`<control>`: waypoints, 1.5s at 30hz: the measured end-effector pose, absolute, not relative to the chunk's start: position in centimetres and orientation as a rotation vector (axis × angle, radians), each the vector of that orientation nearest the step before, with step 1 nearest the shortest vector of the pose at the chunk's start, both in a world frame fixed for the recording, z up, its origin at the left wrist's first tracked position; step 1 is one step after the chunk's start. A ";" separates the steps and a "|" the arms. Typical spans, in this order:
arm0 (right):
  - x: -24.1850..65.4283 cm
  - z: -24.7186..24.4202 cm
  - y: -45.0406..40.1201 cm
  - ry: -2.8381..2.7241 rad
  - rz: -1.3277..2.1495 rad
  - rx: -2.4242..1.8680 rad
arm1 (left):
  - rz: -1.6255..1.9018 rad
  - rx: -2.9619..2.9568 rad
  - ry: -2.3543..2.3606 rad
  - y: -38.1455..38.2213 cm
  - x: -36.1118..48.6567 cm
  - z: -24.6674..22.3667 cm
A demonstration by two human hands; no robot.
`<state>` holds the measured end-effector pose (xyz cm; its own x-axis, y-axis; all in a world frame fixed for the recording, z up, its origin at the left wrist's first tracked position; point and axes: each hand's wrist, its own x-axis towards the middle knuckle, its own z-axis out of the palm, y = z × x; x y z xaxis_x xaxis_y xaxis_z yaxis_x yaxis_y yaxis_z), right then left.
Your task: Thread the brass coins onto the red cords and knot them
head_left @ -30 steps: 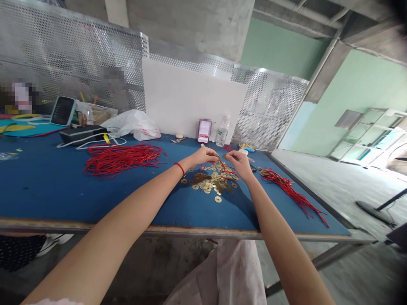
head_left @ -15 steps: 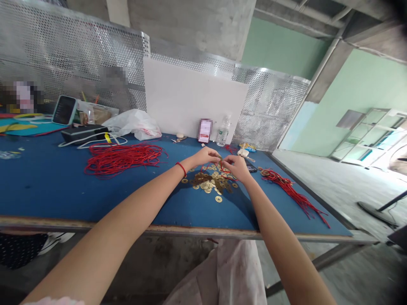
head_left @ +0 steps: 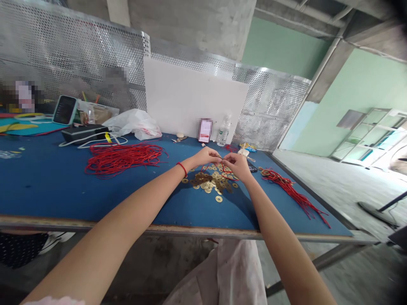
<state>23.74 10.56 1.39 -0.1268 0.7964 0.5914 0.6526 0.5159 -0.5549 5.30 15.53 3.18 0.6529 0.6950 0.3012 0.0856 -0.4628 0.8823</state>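
Above a pile of gold coins with holes (head_left: 208, 185), my left hand (head_left: 208, 156) and my right hand (head_left: 237, 164) meet with pinched fingertips. Between them is a coin, seen nearly edge-on, with thin red cord (head_left: 226, 171) hanging below toward the pile. Both hands are closed on it; the fingers cover most of the coin. A heap of loose red cords (head_left: 124, 159) lies to the left. To the right rests a bundle of red cords (head_left: 286, 184) with coins at its upper end.
Behind my hands stand a phone (head_left: 205, 130) and a clear bottle (head_left: 223, 132). At the back left are a white plastic bag (head_left: 136, 124), a black box (head_left: 84, 134) with white cables and another device (head_left: 64, 110). The blue table's front edge (head_left: 203, 231) crosses below.
The coin between my fingertips has turned from showing its face to nearly edge-on. My fingertips have drawn closer together, and the right hand has shifted slightly.
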 end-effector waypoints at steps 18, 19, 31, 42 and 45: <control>24.2 1.1 11.5 -1.782 0.637 -1.019 | 0.935 1.736 0.461 17.2 4.6 2.1; 24.3 1.2 11.5 -1.762 0.649 -1.016 | 0.941 1.729 0.460 17.3 4.6 2.0; 26.7 2.5 11.6 -1.307 0.834 -0.865 | 1.055 1.668 0.501 17.6 4.0 2.0; 28.9 1.9 12.2 -0.934 0.544 -0.717 | 1.024 1.598 0.535 18.3 3.6 1.5; 28.3 2.2 12.0 -0.736 0.554 -0.765 | 1.008 1.609 0.555 18.2 3.6 1.6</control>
<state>28.33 12.00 2.23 0.6242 0.6803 0.3843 -0.1811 0.6045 -0.7758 3.62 18.20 1.58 0.5275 0.7866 0.3209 -0.1489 -0.2863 0.9465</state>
